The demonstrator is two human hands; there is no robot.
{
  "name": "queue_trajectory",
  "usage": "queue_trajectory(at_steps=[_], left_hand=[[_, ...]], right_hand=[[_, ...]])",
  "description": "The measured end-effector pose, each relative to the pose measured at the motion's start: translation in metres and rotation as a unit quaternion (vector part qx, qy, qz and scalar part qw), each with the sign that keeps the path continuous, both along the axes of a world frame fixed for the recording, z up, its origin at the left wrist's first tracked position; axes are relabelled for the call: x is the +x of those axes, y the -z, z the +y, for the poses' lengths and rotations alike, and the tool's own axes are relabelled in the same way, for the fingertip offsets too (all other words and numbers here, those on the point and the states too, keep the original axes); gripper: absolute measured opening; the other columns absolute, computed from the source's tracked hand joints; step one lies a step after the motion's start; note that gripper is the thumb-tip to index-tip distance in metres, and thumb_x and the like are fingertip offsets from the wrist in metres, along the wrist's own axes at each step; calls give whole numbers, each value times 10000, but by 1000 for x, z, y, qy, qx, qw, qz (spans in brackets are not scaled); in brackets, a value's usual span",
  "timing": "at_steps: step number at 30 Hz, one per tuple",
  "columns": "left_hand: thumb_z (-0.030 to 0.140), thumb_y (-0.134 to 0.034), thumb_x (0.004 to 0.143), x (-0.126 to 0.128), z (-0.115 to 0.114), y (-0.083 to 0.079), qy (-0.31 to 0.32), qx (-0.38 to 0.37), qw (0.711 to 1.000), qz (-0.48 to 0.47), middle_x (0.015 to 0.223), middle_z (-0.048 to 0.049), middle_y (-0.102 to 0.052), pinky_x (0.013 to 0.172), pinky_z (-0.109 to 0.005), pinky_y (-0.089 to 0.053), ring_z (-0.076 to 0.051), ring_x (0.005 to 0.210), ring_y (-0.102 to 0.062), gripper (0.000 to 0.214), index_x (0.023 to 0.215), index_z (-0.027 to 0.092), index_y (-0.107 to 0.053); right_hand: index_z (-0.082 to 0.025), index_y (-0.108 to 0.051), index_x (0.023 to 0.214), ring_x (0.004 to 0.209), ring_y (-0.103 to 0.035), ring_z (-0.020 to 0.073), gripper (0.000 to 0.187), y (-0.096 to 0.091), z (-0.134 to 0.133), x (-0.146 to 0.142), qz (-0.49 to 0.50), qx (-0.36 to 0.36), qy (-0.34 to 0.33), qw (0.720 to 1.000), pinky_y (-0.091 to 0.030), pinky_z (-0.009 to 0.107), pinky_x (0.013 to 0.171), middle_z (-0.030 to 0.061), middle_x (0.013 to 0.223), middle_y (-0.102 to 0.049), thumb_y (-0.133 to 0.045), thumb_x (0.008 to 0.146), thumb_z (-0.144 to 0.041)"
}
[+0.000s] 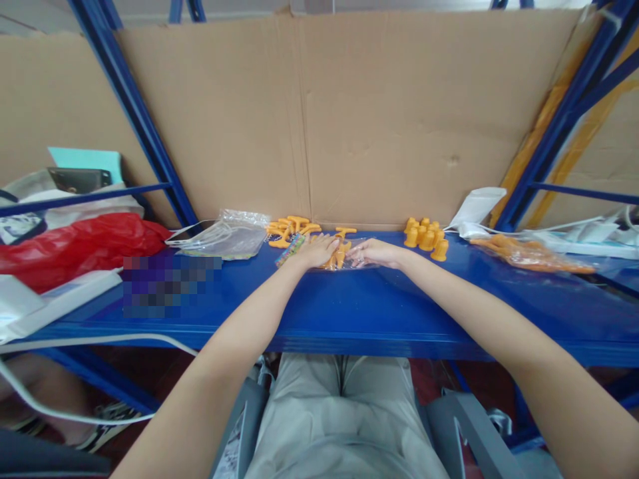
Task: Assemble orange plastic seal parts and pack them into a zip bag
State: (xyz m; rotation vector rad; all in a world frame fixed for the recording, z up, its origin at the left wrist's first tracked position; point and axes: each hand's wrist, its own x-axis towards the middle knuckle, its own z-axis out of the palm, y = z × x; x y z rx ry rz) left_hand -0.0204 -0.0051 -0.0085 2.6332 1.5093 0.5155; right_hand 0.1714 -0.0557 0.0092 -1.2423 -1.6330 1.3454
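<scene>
Both my hands rest on a clear plastic bag point(344, 261) with orange plastic parts inside, lying on the blue shelf point(349, 306). My left hand point(318, 251) presses on the bag's left side, fingers curled over it. My right hand point(373, 252) lies on the bag's right side, fingers pinched at its edge. A colourful printed card point(289, 251) sits just left of my left hand. Loose orange T-shaped parts point(292, 229) lie behind my left hand. Several orange cone-shaped pieces point(426, 237) stand behind my right hand.
A stack of empty clear bags point(227, 238) lies to the left. At far left sits a red plastic bag point(74, 246). A filled bag of orange parts point(532, 255) and white packaging point(476, 207) lie right. Cardboard point(379, 120) backs the shelf between blue uprights.
</scene>
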Motion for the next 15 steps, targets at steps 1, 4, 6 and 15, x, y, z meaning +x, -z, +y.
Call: queue_trajectory(at_steps=[1,4,6,15], left_hand=[[499,-248,993,0,0,0,2,-4,1000,7,1503,-86,-446,1178,-546,-181,-295,1429,-347,551,1401,247,-520],[479,-243,996,2,-3,-4,0,-17,1000,17,1513,-102,-421,1172,-577,-162,-312,1434,-329,556,1422,231,-499],[474,-216,1002,3,-7,-8,-1,-29,999,33,1535,-89,-387,1174,-583,-142,-309,1448,-299,559,1444,246,-471],[455,-72,1008,8,-27,-23,-26,-68,990,123,1605,-49,-220,1199,-517,-79,-264,1497,-152,611,1544,242,-274]], right_hand=[[-142,-727,674,571,-622,86,216,-4,1,4,-33,14,-7,999,-517,156,541,23,660,-705,-625,677,48],[-142,-735,689,564,-634,109,161,-17,9,18,-157,75,13,985,-513,180,530,45,662,-710,-633,736,-26],[-136,-735,686,597,-657,135,171,-27,17,26,-253,133,58,957,-524,204,566,65,693,-723,-616,757,-37],[-122,-703,1200,1130,-645,214,411,-52,60,28,-503,252,55,825,-467,216,949,96,1236,-685,-556,818,-84]])
